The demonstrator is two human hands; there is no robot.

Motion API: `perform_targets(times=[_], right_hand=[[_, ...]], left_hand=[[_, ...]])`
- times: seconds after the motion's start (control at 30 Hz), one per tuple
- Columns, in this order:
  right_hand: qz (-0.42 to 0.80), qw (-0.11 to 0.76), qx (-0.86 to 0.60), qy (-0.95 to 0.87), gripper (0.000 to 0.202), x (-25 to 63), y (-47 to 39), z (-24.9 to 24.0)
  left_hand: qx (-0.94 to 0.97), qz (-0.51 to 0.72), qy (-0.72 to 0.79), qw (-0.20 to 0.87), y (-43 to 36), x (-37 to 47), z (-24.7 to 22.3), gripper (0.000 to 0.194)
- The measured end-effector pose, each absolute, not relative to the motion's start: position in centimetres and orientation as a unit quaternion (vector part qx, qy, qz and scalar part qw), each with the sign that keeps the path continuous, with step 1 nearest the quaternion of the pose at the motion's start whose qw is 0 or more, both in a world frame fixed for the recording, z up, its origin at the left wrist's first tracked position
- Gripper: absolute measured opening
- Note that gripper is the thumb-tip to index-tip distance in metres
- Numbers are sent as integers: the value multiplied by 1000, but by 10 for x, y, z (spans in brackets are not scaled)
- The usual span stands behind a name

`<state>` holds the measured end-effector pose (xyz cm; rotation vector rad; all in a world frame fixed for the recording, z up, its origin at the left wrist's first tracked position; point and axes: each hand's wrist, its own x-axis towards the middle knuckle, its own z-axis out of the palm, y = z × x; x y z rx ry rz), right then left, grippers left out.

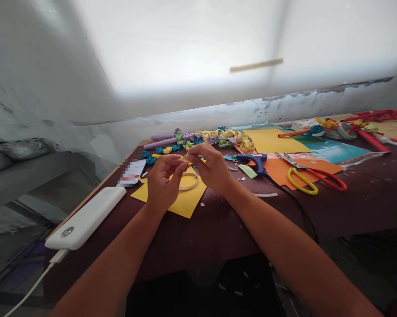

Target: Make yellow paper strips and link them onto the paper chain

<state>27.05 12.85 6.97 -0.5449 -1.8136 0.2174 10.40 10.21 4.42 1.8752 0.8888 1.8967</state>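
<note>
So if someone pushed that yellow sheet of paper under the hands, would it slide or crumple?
The yellow paper sheet lies flat on the smooth dark table, so it would probably slide easily. It looks thin, so likely light and floppy when lifted. The ring resting on it might shift along.

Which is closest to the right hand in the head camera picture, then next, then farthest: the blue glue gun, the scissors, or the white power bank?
From the right hand:
1. Blue glue gun, just to its right.
2. Scissors, farther right on the orange paper.
3. White power bank, far left at the table edge.
</note>
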Motion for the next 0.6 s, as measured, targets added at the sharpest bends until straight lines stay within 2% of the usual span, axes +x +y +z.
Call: perform_targets(times=[0.07, 0.17, 0.3, 0.47, 0.6], right_hand=[[132, 599, -214, -760, 24, 269, 133, 69], [186, 602, -177, -756, 35, 266, 139, 67], [208, 614, -151, -746, 29, 264, 140, 64], [171, 627, -135, -748, 11, 267, 133, 65], [35, 606, -129, -784, 14, 271, 129, 66]], left_hand=[[670, 654, 313, 160, 102, 104, 44, 25], [673, 650, 319, 153, 100, 103, 45, 15], [675, 642, 317, 176, 95, 103, 49, 15], [681, 632, 296, 222, 92, 103, 51, 22], [672, 641, 267, 259, 94, 101, 49, 32]])
